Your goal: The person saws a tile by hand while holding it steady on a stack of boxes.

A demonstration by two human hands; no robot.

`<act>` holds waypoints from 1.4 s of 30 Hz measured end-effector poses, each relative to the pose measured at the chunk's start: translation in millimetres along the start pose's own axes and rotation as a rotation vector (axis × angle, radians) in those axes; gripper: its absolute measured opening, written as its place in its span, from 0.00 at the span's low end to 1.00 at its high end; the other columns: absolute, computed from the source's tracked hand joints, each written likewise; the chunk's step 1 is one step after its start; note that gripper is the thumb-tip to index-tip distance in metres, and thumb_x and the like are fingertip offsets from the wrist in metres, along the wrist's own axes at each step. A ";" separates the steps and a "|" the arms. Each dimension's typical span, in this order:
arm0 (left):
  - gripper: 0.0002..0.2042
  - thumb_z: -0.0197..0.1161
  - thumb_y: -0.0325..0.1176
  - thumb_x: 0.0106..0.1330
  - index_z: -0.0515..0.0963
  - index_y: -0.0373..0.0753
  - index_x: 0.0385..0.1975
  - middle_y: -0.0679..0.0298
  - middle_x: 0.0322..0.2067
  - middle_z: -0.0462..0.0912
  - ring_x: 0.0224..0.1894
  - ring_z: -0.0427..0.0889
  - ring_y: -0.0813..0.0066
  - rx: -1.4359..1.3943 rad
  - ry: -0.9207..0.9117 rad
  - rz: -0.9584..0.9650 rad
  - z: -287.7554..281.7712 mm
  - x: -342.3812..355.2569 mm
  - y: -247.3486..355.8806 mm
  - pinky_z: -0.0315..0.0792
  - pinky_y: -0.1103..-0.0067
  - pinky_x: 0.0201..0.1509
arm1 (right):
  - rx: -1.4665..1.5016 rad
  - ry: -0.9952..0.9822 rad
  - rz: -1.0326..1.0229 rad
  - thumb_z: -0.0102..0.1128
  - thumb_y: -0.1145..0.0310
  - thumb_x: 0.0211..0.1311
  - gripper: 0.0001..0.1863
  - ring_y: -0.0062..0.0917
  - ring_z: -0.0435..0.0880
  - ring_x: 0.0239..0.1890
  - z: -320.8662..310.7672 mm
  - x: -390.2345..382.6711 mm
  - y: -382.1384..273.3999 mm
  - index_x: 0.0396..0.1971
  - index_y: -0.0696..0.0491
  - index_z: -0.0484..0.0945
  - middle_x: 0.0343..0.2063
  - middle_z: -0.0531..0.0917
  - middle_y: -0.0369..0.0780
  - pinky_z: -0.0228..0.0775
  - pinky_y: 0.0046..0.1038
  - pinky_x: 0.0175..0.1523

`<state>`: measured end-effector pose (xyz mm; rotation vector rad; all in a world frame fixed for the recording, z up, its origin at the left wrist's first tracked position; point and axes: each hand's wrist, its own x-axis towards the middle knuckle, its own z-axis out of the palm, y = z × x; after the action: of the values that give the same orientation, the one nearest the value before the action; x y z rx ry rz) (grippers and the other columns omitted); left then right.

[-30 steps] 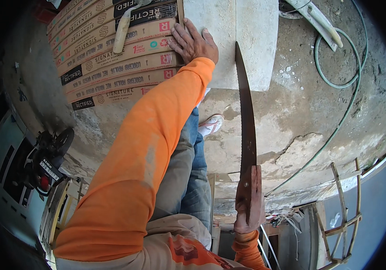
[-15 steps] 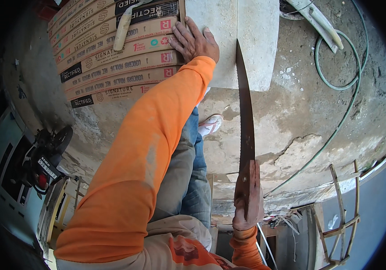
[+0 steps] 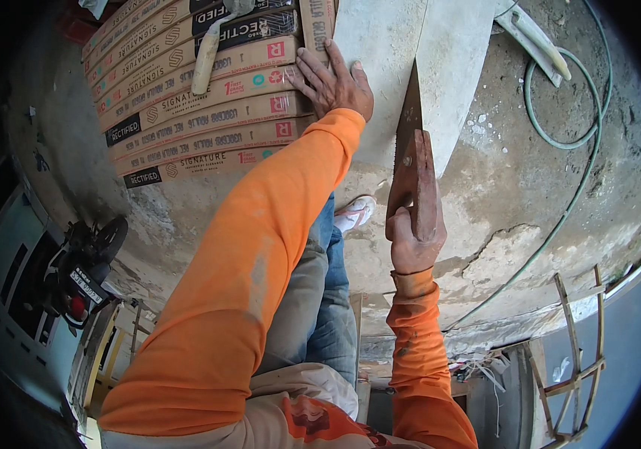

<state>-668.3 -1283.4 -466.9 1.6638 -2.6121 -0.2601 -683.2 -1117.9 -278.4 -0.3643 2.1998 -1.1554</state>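
Note:
My right hand (image 3: 416, 241) is wrapped round the wooden handle of a handsaw (image 3: 404, 176). The dark blade points away from me and sits in a straight cut in a pale grey-white board; much of it is hidden by the board. Left of the cut lies the wider part of the board (image 3: 373, 41), with the narrower strip (image 3: 451, 67) angled off to the right. My left hand (image 3: 339, 88) lies with fingers spread at the left edge of the board, beside the stacked cardboard boxes (image 3: 219, 97).
On the boxes lies a trowel (image 3: 204, 63) with a pale handle. A green hose (image 3: 597, 142) curls across the worn concrete floor (image 3: 511, 194) at right, near another pale-handled tool (image 3: 537, 45). A motorcycle (image 3: 74, 277) stands at left, a wooden ladder-like frame (image 3: 575, 374) at lower right.
My right hand has pushed the saw forward, away from my body, so the handle is now close to the board. The right strip has swung outward, and my left hand stays nearly in place.

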 end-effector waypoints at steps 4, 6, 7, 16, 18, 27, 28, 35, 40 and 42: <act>0.35 0.46 0.48 0.70 0.47 0.35 0.72 0.34 0.70 0.42 0.73 0.42 0.38 -0.154 -0.057 -0.038 -5.9 3.8 12.8 0.30 0.47 0.73 | 0.026 0.006 0.193 0.44 0.82 0.46 0.35 0.33 0.77 0.59 -10.5 -8.2 6.5 0.62 0.63 0.68 0.57 0.76 0.50 0.66 0.29 0.62; 0.36 0.46 0.48 0.70 0.47 0.32 0.71 0.36 0.70 0.44 0.74 0.42 0.42 -0.182 -0.051 -0.051 -8.1 8.6 5.9 0.31 0.50 0.74 | -0.042 -0.025 0.158 0.44 0.82 0.45 0.36 0.34 0.77 0.59 -7.6 -6.7 0.8 0.62 0.62 0.69 0.57 0.77 0.50 0.66 0.28 0.61; 0.36 0.46 0.48 0.70 0.47 0.30 0.71 0.37 0.70 0.45 0.74 0.43 0.44 -0.217 -0.040 -0.057 -8.7 5.6 -1.2 0.32 0.51 0.75 | -0.072 -0.032 0.149 0.44 0.83 0.44 0.36 0.34 0.77 0.59 -7.1 -6.6 -4.6 0.62 0.62 0.69 0.57 0.77 0.50 0.67 0.28 0.61; 0.38 0.48 0.50 0.68 0.48 0.29 0.70 0.44 0.71 0.49 0.73 0.45 0.45 -0.194 0.018 -0.026 -5.3 5.8 -9.4 0.34 0.49 0.74 | 0.047 -0.030 -0.133 0.51 0.81 0.48 0.33 0.30 0.82 0.53 -9.2 46.6 2.4 0.60 0.59 0.71 0.52 0.81 0.49 0.71 0.25 0.55; 0.37 0.49 0.49 0.68 0.49 0.30 0.70 0.45 0.70 0.50 0.73 0.46 0.45 -0.152 0.018 -0.026 -0.4 -0.9 -6.5 0.34 0.49 0.74 | -0.054 0.053 -0.203 0.52 0.81 0.48 0.33 0.31 0.83 0.52 0.2 38.2 7.0 0.61 0.58 0.71 0.51 0.81 0.49 0.72 0.26 0.55; 0.37 0.49 0.53 0.68 0.51 0.37 0.72 0.44 0.70 0.50 0.72 0.47 0.44 -0.099 0.073 -0.039 -2.4 1.3 -3.9 0.33 0.47 0.72 | -0.004 0.048 -0.232 0.55 0.80 0.47 0.35 0.36 0.83 0.51 -2.4 38.2 13.1 0.62 0.58 0.69 0.52 0.80 0.50 0.74 0.29 0.53; 0.37 0.48 0.54 0.69 0.50 0.37 0.72 0.43 0.70 0.49 0.72 0.46 0.43 -0.086 0.051 -0.039 -1.6 -1.5 -4.8 0.32 0.46 0.72 | 0.009 0.004 -0.139 0.55 0.80 0.47 0.35 0.36 0.84 0.51 -6.3 33.3 8.9 0.62 0.58 0.69 0.53 0.80 0.50 0.74 0.29 0.53; 0.37 0.46 0.53 0.70 0.47 0.39 0.73 0.40 0.71 0.44 0.74 0.41 0.41 -0.093 -0.046 -0.034 -8.4 -8.0 -3.6 0.29 0.45 0.72 | -0.190 0.069 -0.142 0.55 0.80 0.43 0.38 0.40 0.83 0.51 7.3 0.8 37.9 0.62 0.52 0.70 0.57 0.77 0.48 0.77 0.30 0.50; 0.37 0.46 0.54 0.70 0.47 0.40 0.73 0.40 0.71 0.44 0.74 0.41 0.41 -0.083 -0.088 -0.062 -10.8 -2.0 -8.2 0.29 0.45 0.72 | -0.314 0.093 -0.229 0.56 0.80 0.43 0.37 0.42 0.85 0.46 11.5 10.1 23.2 0.62 0.53 0.70 0.52 0.79 0.51 0.78 0.32 0.46; 0.37 0.46 0.54 0.70 0.47 0.40 0.73 0.41 0.71 0.44 0.74 0.42 0.41 -0.077 -0.073 -0.055 -8.1 -2.9 -1.8 0.30 0.44 0.72 | -0.201 0.086 -0.129 0.56 0.80 0.45 0.36 0.42 0.85 0.45 4.7 21.6 9.2 0.62 0.55 0.70 0.50 0.81 0.52 0.78 0.32 0.45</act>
<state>-664.5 -1282.6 -459.0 1.7345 -2.5737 -0.4262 -696.5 -1126.4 -296.4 -0.5581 2.4060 -1.0355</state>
